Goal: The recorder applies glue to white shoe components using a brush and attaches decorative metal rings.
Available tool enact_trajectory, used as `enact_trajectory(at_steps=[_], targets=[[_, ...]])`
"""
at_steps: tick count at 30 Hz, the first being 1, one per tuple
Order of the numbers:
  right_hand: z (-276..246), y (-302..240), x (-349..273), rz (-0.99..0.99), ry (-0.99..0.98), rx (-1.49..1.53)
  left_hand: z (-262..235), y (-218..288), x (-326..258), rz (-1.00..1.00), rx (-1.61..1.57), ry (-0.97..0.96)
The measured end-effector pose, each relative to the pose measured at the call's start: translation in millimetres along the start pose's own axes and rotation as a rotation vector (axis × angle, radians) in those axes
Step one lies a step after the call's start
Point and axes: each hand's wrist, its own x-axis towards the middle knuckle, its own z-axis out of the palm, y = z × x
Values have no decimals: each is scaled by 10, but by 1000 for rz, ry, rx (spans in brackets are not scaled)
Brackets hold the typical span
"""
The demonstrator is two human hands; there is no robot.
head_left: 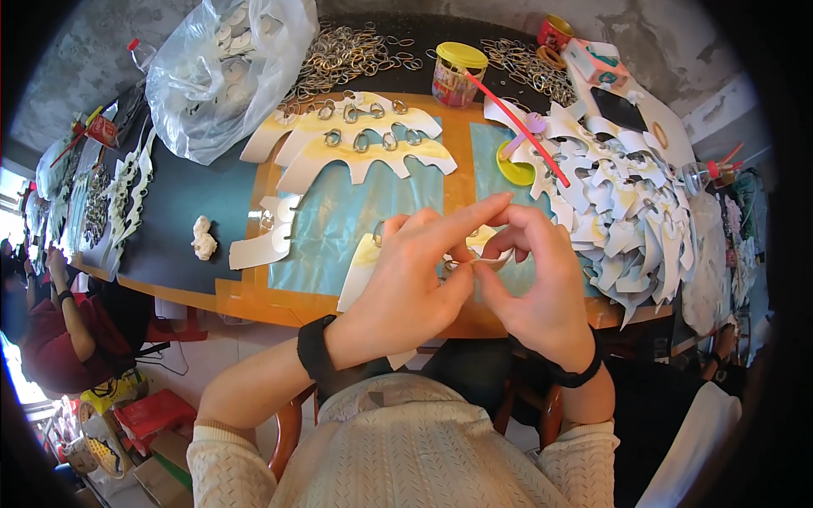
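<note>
Both my hands meet over the near middle of the table. My left hand [415, 275] is closed, its thumb and a fingertip pinched, with the index finger stretched across toward the right. My right hand [542, 292] pinches the edge of a thin white flap [501, 259] just beside the left thumb. Below my left hand shows a scalloped white piece [360, 269] with yellowish smears and a metal ring [378, 233]. Whether the flap belongs to this piece is hidden by my fingers. Farther off lie similar scalloped pieces [368, 157] with metal rings set along them.
At the right is a heap of white scalloped pieces [631, 212]. A yellow-lidded tub [460, 74], a red stick [517, 123] and piles of metal rings [351, 55] are farther back. A plastic bag [199, 102] stands back left; a crumpled white lump [203, 239] lies left. Another person [63, 330] sits far left.
</note>
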Motion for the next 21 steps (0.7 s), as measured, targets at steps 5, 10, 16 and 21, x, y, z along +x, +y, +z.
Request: enact_trajectory(at_steps=[5,10,16,21], targets=[[-34,92,9,23,-3,2,32,-96,14,-120,-239,13],[-69,259,31,332,-52,604,60,-223,-43,-223,-573,-28],[-62,292,68,371,-131,645,37,-204,-44,-411,-612,-35],[-83,204,1,-240,130,-63,52,-188,-39,-385,-539,57]])
